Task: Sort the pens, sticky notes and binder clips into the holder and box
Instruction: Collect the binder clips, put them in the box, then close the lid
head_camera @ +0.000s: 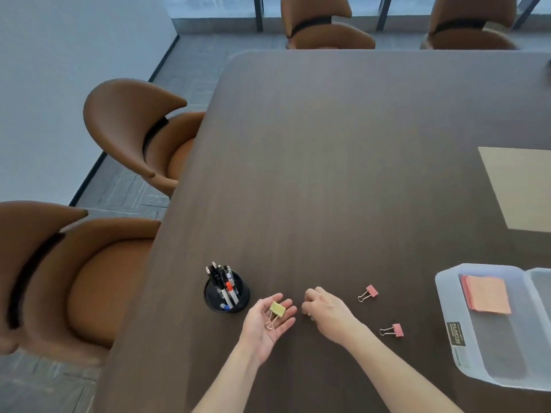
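Observation:
My left hand lies palm up on the dark table with a yellow binder clip resting in it, fingers loosely spread. Just to its right, my right hand is palm down with fingers curled; I cannot see anything in it. Two pink binder clips lie on the table to the right, one farther and one nearer. A black round holder left of my hands contains several pens. A clear plastic box at the right edge holds a pad of orange sticky notes.
A tan sheet or board lies on the table at the far right. Brown chairs stand along the left side and the far end of the table. The table's left edge runs close to the holder.

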`<state>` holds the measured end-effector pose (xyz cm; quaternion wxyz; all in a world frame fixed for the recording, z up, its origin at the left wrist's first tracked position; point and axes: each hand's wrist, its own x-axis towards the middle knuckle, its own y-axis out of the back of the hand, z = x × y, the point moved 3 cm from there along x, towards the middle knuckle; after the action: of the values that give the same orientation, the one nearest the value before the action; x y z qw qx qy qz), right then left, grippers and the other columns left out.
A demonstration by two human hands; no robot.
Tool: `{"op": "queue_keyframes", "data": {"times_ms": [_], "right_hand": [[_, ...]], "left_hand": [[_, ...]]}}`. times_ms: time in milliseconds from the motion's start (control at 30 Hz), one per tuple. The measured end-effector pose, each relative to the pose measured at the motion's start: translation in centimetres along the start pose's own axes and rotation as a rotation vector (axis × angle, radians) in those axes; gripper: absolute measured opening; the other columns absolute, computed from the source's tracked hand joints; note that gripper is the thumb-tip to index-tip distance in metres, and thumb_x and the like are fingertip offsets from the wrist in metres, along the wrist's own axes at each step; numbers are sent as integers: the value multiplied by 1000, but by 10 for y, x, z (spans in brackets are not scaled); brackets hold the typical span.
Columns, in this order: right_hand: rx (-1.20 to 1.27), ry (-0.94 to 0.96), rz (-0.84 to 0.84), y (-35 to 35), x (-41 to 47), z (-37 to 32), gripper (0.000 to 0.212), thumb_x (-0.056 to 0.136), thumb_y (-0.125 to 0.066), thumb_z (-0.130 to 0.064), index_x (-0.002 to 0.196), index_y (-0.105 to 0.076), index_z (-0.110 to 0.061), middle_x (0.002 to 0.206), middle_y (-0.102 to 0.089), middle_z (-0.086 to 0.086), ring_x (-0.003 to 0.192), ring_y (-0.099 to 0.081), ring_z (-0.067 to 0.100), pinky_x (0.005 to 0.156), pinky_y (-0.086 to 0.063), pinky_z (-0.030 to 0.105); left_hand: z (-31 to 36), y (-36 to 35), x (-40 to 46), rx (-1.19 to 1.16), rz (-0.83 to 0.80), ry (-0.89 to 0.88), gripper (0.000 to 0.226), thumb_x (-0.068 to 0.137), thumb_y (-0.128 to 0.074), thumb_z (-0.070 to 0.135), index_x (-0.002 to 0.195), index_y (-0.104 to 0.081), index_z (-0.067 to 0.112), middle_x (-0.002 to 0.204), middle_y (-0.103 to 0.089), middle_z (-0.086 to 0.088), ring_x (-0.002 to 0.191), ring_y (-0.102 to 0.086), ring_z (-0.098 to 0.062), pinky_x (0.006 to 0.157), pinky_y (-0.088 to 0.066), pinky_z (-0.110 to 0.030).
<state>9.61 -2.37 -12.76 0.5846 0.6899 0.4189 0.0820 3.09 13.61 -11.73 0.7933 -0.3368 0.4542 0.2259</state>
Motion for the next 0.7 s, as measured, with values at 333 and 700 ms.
{"op": "queue_keyframes", "data": {"times_ms": [333, 700], "right_hand": [[621, -466, 72, 23, -12, 3, 14, 73, -75, -30, 78, -62, -27, 89, -58, -6, 86, -56, 13, 73, -48, 28], [1483, -728, 321, 32, -55, 1, 24, 81, -77, -22, 87, -59, -7, 76, -72, 8, 61, -62, 17, 50, -39, 29]], "left_hand": [[0, -18, 6, -15, -43, -54, 33, 102, -41, 12, 126, -61, 0, 124, -68, -27, 111, -68, -42, 91, -56, -49], [-32, -57, 5, 20, -133, 3, 32, 100, -50, 11, 123, -63, -7, 121, -69, -29, 114, -65, -44, 106, -45, -56]]}}
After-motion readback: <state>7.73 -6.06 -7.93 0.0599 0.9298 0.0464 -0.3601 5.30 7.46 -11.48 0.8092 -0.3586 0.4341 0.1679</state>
